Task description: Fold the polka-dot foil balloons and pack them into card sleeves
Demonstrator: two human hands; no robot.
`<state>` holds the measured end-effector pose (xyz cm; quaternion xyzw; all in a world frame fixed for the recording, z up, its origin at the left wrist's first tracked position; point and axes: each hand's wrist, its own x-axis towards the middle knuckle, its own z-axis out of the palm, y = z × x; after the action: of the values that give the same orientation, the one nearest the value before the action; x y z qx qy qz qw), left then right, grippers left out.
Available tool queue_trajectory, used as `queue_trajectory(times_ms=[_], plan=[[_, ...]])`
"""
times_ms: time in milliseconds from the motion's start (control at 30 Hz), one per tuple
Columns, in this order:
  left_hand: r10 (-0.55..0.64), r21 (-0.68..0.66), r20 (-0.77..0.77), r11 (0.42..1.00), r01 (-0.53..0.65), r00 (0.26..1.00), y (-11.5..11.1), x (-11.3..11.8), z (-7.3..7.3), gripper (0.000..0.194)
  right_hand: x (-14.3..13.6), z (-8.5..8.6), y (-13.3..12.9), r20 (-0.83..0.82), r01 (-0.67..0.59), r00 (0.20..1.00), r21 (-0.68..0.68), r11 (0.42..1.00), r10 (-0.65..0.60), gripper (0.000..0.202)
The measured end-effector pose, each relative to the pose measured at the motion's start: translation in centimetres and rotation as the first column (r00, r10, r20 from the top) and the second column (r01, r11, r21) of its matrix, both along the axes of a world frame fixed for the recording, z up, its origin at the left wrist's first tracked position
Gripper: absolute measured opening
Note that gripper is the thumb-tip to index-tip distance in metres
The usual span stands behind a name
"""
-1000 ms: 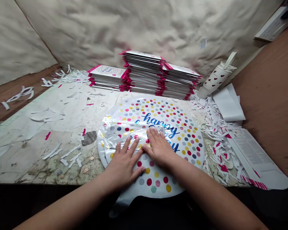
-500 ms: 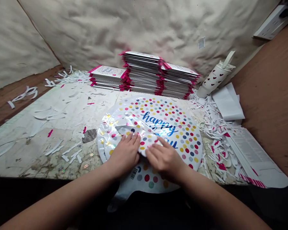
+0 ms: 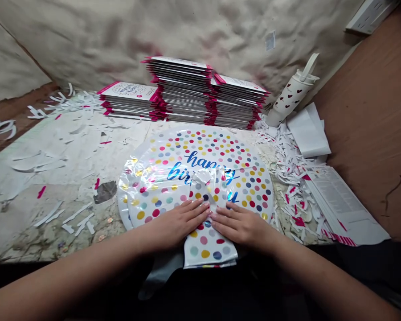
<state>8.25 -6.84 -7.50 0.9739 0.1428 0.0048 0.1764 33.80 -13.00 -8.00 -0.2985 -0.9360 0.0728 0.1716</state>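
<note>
A narrow, folded strip of shiny white foil with multicoloured dots (image 3: 207,252) lies on top of flat, round white foil balloons (image 3: 254,183), its near end squared off at the front edge of the worktable. The left hand (image 3: 177,220) rests palm down on the strip's left side, fingers extended close together and pointing inward. The right hand (image 3: 245,225) mirrors it on the right side, fingers likewise stretched out. The fingertips of the two hands nearly meet over the middle of the strip; both hands are unclenched, pressing flat and grasping nothing.

The strip's far end covers part of the blue script lettering (image 3: 200,158) on the balloon beneath. A pale, silvery foil tail (image 3: 160,272) hangs over the table edge, below the left forearm.

Around the balloons, the worn, whitish worktable (image 3: 80,176) bears scattered scraps. Behind stand three stacks of white-and-pink flat packets (image 3: 183,96), the middle one tallest. To their right, a white tumbler with dark red hearts (image 3: 289,100) leans near shredded white paper strips (image 3: 287,171), a plain white paper sheet (image 3: 308,131) and a fanned pile of printed cards (image 3: 345,207).
</note>
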Motion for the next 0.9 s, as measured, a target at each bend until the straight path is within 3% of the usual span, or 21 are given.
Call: queue_trajectory(times_ms=[100,167,200,233,300,333,367,400,433,467,500,567,633,700,733,833,900], plan=[[0.038,0.034,0.164,0.998,-0.044,0.986,-0.2,-0.9,0.0,0.041,0.0,0.8,0.6,-0.137,0.057,0.985,-0.317,0.947,-0.105,0.033],[0.208,-0.115,0.221,0.976,-0.186,0.953,0.1,-0.9,0.6,0.031,0.0,1.2,1.4,-0.195,0.129,0.941,-0.552,0.824,-0.278,0.03],[0.344,-0.245,0.184,0.923,-0.297,0.921,0.5,-0.6,1.2,0.027,0.0,1.4,2.0,-0.198,0.169,0.903,-0.652,0.739,-0.381,0.029],[0.492,-0.391,0.087,0.816,-0.425,0.866,1.1,-0.1,1.7,0.024,0.0,1.6,2.7,-0.176,0.221,0.852,-0.733,0.643,-0.493,0.027],[0.682,-0.594,-0.199,0.487,-0.64,0.704,2.6,1.2,2.8,0.026,-0.2,1.9,4.1,-0.073,0.347,0.723,-0.822,0.452,-0.687,0.026],[0.704,-0.633,-0.32,0.338,-0.696,0.634,3.4,1.9,3.2,0.028,-0.3,2.0,4.8,-0.015,0.409,0.659,-0.832,0.374,-0.752,0.027],[0.701,-0.649,-0.407,0.23,-0.726,0.585,4.2,2.6,3.5,0.028,-0.5,2.1,5.3,0.036,0.464,0.608,-0.827,0.318,-0.793,0.029],[0.686,-0.655,-0.46,0.167,-0.737,0.564,4.9,3.2,3.5,0.027,-0.7,2.2,5.8,0.069,0.51,0.565,-0.813,0.282,-0.822,0.033],[0.673,-0.658,-0.488,0.136,-0.741,0.556,5.5,3.7,3.5,0.026,-1.1,2.3,6.0,0.069,0.555,0.53,-0.782,0.284,-0.845,0.036],[0.665,-0.657,-0.504,0.118,-0.744,0.551,6.0,4.1,3.3,0.026,-1.5,2.4,6.1,0.036,0.598,0.52,-0.729,0.334,-0.853,0.039],[0.661,-0.658,-0.519,0.095,-0.747,0.542,6.3,4.4,3.1,0.026,-2.1,2.5,6.1,-0.008,0.638,0.542,-0.647,0.418,-0.84,0.042],[0.664,-0.665,-0.532,0.055,-0.745,0.525,6.5,4.5,2.9,0.027,-3.5,2.3,6.1,-0.046,0.665,0.664,-0.42,0.617,-0.746,0.044],[0.678,-0.683,-0.523,0.028,-0.729,0.516,6.4,4.1,3.1,0.027,-4.9,1.8,6.2,0.057,0.612,0.78,-0.276,0.741,-0.623,0.049],[0.71,-0.714,-0.487,0.01,-0.7,0.508,6.0,3.0,4.0,0.025,-5.7,1.1,6.7,0.182,0.606,0.795,-0.282,0.744,-0.579,0.057],[0.73,-0.744,-0.472,-0.03,-0.667,0.494,5.8,2.3,4.5,0.023,-5.9,0.8,6.9,0.219,0.619,0.785,-0.293,0.729,-0.579,0.061],[0.741,-0.825,-0.498,-0.246,-0.508,0.45,5.3,0.7,5.7,0.033,-6.1,0.2,7.3,0.252,0.644,0.765,-0.305,0.702,-0.593,0.06],[0.702,-0.811,-0.554,-0.334,-0.48,0.448,5.3,0.6,5.8,0.043,-6.3,0.2,7.3,0.239,0.641,0.768,-0.318,0.699,-0.595,0.059]])
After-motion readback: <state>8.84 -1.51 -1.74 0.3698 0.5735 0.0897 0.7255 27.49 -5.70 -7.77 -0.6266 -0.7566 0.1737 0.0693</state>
